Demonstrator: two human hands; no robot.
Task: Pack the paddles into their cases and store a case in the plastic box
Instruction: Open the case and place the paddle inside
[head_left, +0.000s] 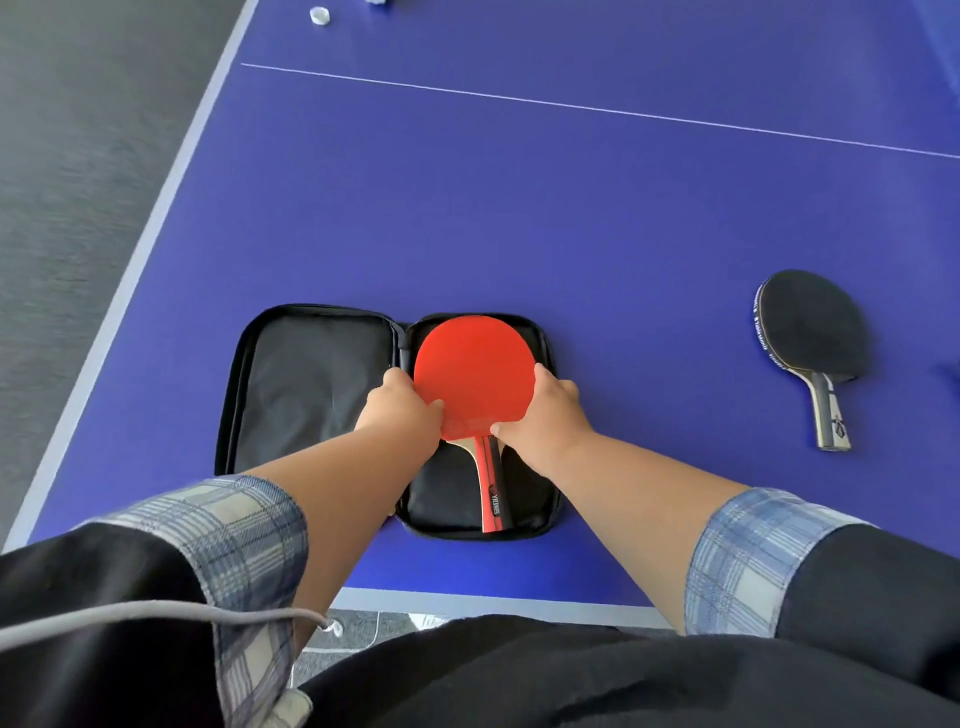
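Note:
A black zip case (306, 384) lies unzipped and spread flat on the blue table (571, 218) near its front edge. In its right half rests a red paddle (475, 364), blade away from me, red-and-black handle pointing toward me. My left hand (402, 408) grips the blade's lower left edge. Opposite it, my right hand (543, 415) holds the lower right edge by the neck. A second paddle with a black face (813, 325) lies on the table far to the right, handle toward me. No plastic box is in view.
A small white ring-shaped object (320, 15) sits at the far left of the table. The table's left edge borders grey carpet (78, 182). A white line (597, 109) crosses the far part of the table.

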